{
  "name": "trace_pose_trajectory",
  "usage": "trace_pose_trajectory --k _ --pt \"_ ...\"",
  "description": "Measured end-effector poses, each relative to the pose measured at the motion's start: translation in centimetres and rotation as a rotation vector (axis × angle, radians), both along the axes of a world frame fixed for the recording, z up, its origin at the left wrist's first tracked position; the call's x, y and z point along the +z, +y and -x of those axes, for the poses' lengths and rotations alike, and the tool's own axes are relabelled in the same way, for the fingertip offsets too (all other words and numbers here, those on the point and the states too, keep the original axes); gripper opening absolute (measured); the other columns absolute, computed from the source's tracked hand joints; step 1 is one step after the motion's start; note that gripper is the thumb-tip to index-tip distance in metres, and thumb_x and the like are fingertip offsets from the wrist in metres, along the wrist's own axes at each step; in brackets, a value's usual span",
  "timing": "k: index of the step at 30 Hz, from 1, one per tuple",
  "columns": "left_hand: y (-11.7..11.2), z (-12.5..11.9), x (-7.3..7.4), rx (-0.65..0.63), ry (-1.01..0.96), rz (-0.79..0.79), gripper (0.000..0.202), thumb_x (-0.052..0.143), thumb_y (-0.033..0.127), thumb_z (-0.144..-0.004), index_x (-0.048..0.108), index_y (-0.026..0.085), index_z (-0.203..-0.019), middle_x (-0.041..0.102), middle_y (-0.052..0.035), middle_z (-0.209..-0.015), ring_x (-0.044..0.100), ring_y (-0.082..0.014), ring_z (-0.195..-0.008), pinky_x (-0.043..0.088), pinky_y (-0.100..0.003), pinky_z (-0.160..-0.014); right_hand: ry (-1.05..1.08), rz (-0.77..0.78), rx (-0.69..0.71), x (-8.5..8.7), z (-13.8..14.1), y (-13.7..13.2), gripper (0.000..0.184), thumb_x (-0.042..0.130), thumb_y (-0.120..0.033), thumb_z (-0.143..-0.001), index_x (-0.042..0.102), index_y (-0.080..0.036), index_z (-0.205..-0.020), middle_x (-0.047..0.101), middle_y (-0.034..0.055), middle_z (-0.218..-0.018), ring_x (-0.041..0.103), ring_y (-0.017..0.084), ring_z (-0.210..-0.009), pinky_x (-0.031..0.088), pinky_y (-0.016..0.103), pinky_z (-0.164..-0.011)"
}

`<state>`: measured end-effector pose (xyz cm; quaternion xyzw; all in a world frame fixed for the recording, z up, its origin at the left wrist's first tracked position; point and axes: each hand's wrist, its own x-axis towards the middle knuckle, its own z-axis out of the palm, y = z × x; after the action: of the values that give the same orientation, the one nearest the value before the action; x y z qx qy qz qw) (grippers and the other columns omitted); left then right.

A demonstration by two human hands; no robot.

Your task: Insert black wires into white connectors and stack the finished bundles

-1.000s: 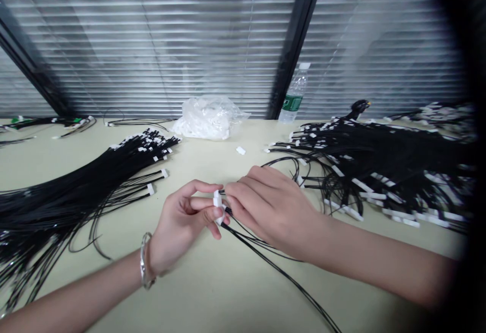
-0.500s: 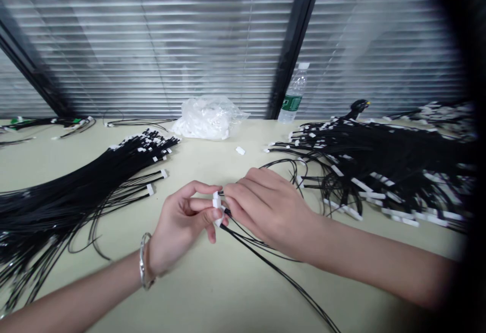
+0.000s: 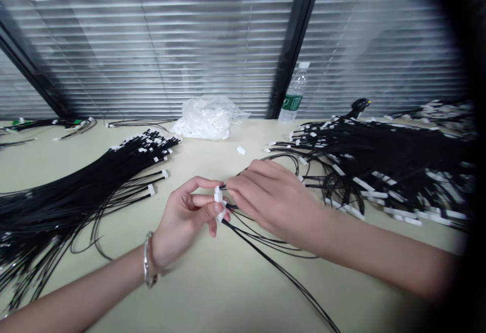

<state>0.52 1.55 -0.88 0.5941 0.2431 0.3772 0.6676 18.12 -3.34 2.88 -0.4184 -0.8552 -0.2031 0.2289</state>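
Between the thumb and fingers of my left hand (image 3: 186, 216) is a white plug connector (image 3: 219, 200), held upright over the table. Several black wires (image 3: 266, 256) run from its right side and trail down to the lower right. My right hand (image 3: 271, 194) is closed just right of the connector, its fingertips pinching a black wire close to the connector's upper end. The back of the hand hides most of that grip. A silver bangle (image 3: 147, 261) circles my left wrist.
Left lies a thick bundle of black wires (image 3: 87, 181) with white ends. Another heap of connector wires (image 3: 383, 161) spreads at right. At the back are a clear plastic bag (image 3: 208, 118), a water bottle (image 3: 293, 95) and a loose white connector (image 3: 241, 150), before window blinds (image 3: 170, 44).
Both hands have risen slightly with the connector. My right hand has shifted a little upward, and more of the looped wires show beneath it.
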Motion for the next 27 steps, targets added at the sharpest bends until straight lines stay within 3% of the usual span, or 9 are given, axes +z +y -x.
trace_pose_trajectory --k 3,6,10,14,17,20,24,27 --pt "0.3 0.0 0.2 -0.004 -0.001 0.031 0.024 0.064 0.016 -0.075 0.051 0.017 -0.095 0.070 -0.0045 -0.063 0.061 -0.0146 -0.054 0.041 -0.019 -0.041 0.014 0.089 -0.050 0.7 -0.8 0.5 0.009 0.047 -0.012 -0.084 0.055 -0.016 -0.085 0.055 0.0010 -0.070 0.046 0.015 -0.071 0.032 0.027 -0.065" --pt "0.6 0.1 0.3 -0.014 -0.016 0.066 0.023 0.063 0.016 -0.076 0.052 0.018 -0.096 0.071 -0.0051 -0.064 0.064 -0.0164 -0.062 0.040 -0.018 -0.044 0.047 0.138 -0.190 1.7 -2.2 1.2 0.010 0.045 -0.022 -0.088 0.053 -0.018 -0.085 0.054 0.0009 -0.069 0.047 0.014 -0.067 0.031 0.025 -0.058" --pt "0.8 0.2 0.2 -0.043 -0.046 0.099 0.023 0.062 0.015 -0.077 0.051 0.019 -0.097 0.071 -0.0042 -0.064 0.063 -0.0147 -0.064 0.038 -0.017 -0.045 0.122 0.054 -0.415 3.0 -5.2 2.4 0.014 0.051 -0.030 -0.085 0.048 -0.018 -0.078 0.049 0.0002 -0.063 0.046 0.012 -0.061 0.028 0.024 -0.054" --pt "0.9 0.1 0.2 -0.083 -0.040 0.119 0.023 0.062 0.015 -0.077 0.052 0.019 -0.097 0.071 -0.0045 -0.063 0.062 -0.0139 -0.060 0.038 -0.018 -0.046 0.220 0.076 -0.578 3.9 -7.9 3.7 0.043 0.054 -0.061 -0.073 0.044 -0.019 -0.081 0.041 -0.0037 -0.047 0.038 0.011 -0.047 0.026 0.025 -0.049" --pt "0.9 -0.1 0.2 -0.119 -0.028 0.134 0.022 0.063 0.015 -0.076 0.053 0.019 -0.095 0.071 -0.0039 -0.063 0.059 -0.0110 -0.053 0.040 -0.019 -0.049 0.248 0.135 -0.653 4.0 -8.9 4.2 0.056 0.047 -0.075 -0.066 0.045 -0.020 -0.077 0.046 -0.0012 -0.048 0.041 0.012 -0.048 0.029 0.027 -0.051" --pt "1.0 -0.1 0.2 -0.076 0.000 0.154 0.024 0.064 0.016 -0.075 0.053 0.018 -0.096 0.071 -0.0049 -0.065 0.062 -0.0133 -0.060 0.042 -0.020 -0.052 0.250 0.261 -0.601 3.7 -9.5 4.5 0.056 0.045 -0.074 -0.068 0.048 -0.019 -0.080 0.054 0.0024 -0.058 0.046 0.014 -0.054 0.033 0.028 -0.053" --pt "1.3 0.0 0.0 0.043 0.022 0.171 0.029 0.067 0.017 -0.072 0.055 0.017 -0.098 0.070 -0.0046 -0.066 0.064 -0.0155 -0.068 0.045 -0.020 -0.055 0.205 0.506 -0.421 3.6 -10.0 4.0 0.055 0.055 -0.062 -0.070 0.048 -0.021 -0.106 0.060 0.0056 -0.087 0.054 0.016 -0.067 0.037 0.027 -0.055" --pt "1.6 0.1 -0.1 0.091 0.015 0.174 0.030 0.067 0.017 -0.071 0.055 0.017 -0.099 0.069 -0.0035 -0.067 0.064 -0.0151 -0.071 0.047 -0.020 -0.058 0.178 0.413 -0.334 4.5 -8.8 2.6 0.060 0.063 -0.053 -0.069 0.045 -0.024 -0.119 0.058 0.0082 -0.102 0.055 0.022 -0.085 0.041 0.030 -0.064"
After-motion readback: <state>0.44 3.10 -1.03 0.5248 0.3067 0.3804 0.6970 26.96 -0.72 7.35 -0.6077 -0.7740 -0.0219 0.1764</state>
